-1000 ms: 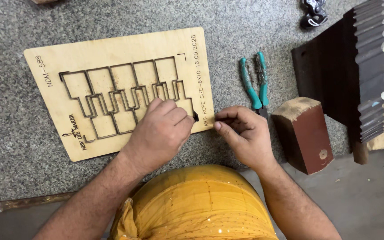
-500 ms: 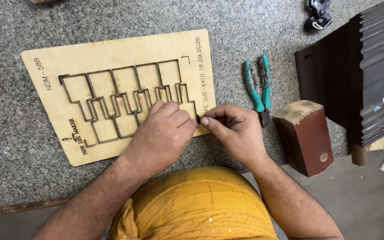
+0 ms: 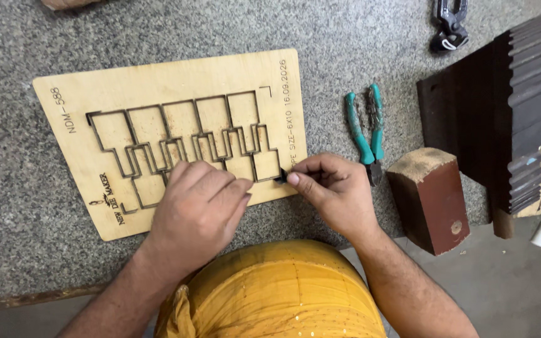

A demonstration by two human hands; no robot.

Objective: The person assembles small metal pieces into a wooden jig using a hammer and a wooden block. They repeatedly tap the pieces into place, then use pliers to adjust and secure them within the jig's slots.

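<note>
Change noted: across the last second the right hand (image 3: 333,191) has moved from just off the board's near right corner to the slot at that corner, where thumb and forefinger now pinch a small dark strip (image 3: 281,176) at the cut line. Only its short end shows, so whether it is seated in the slot cannot be told. The left hand (image 3: 196,209) has stayed on the board (image 3: 176,78), palm down, fingers curled over the near row of the cut pattern and holding nothing; it appears to pin the board flat. The board itself sits much as it did.

Reading: the work has gone from approach to contact at the slot, and the fitting at this corner is judged to be under way, not finished.

Position: the board lies on the grey stone worktop (image 3: 358,37), skewed, its right end closer to the worktop's near edge, where both forearms cross.

Edges and room:
1. Right of the board, green-handled pliers (image 3: 365,128) lie near the right hand, apart from it.
2. A brown block (image 3: 430,197) stands at the near right edge, just beside the right wrist; room on that side is tight.
3. A dark ribbed slab (image 3: 489,119) stands behind the block.
4. Another dark tool (image 3: 449,25) lies at the far right edge.
5. The far and left stretches of the worktop give free room.
</note>
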